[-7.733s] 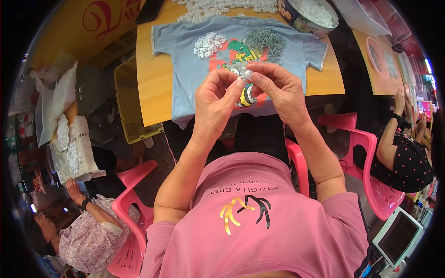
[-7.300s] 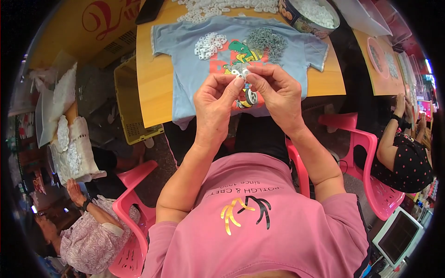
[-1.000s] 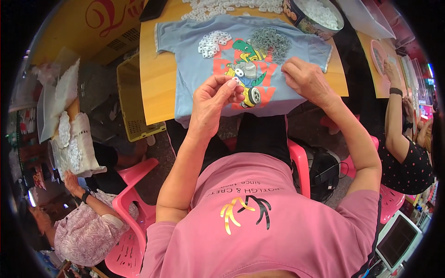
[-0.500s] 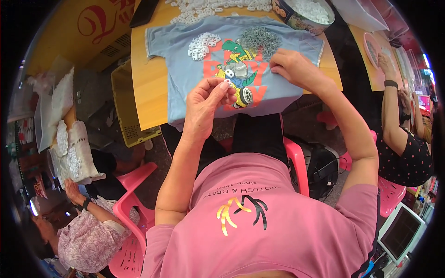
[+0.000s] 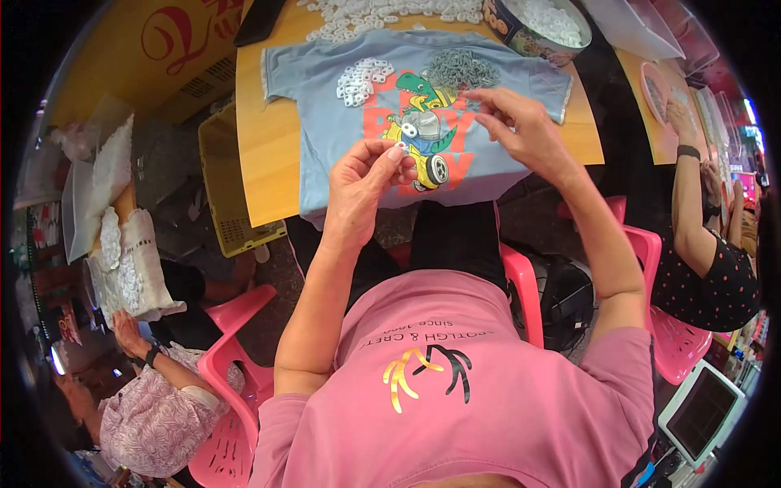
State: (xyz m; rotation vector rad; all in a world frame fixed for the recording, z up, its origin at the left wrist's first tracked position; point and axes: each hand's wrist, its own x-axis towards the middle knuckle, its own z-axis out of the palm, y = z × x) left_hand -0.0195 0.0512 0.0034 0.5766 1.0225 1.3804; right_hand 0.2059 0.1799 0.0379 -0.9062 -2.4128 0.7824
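Observation:
My left hand (image 5: 364, 183) pinches a small white plastic piece (image 5: 401, 147) with holes, between thumb and index finger, above a printed blue-grey T-shirt (image 5: 333, 154) spread on the table. My right hand (image 5: 521, 126) hovers over the shirt's right half, thumb and index finger apart; I make out nothing between them. Just beyond its fingertips lies a heap of small grey metal screws (image 5: 464, 69). To the left of the screws sits a small pile of white plastic pieces (image 5: 364, 81), much like the held one.
More white pieces (image 5: 382, 11) cover the far part of the wooden table (image 5: 264, 171). A round tin (image 5: 543, 39) filled with white pieces stands at the far right. A yellow crate (image 5: 232, 183) is left of the table. Other people work at both sides, one in a patterned top (image 5: 159, 411).
My right hand has lifted and turned, and its index finger and thumb have spread apart near the screws. My left hand keeps its pinch on the white piece.

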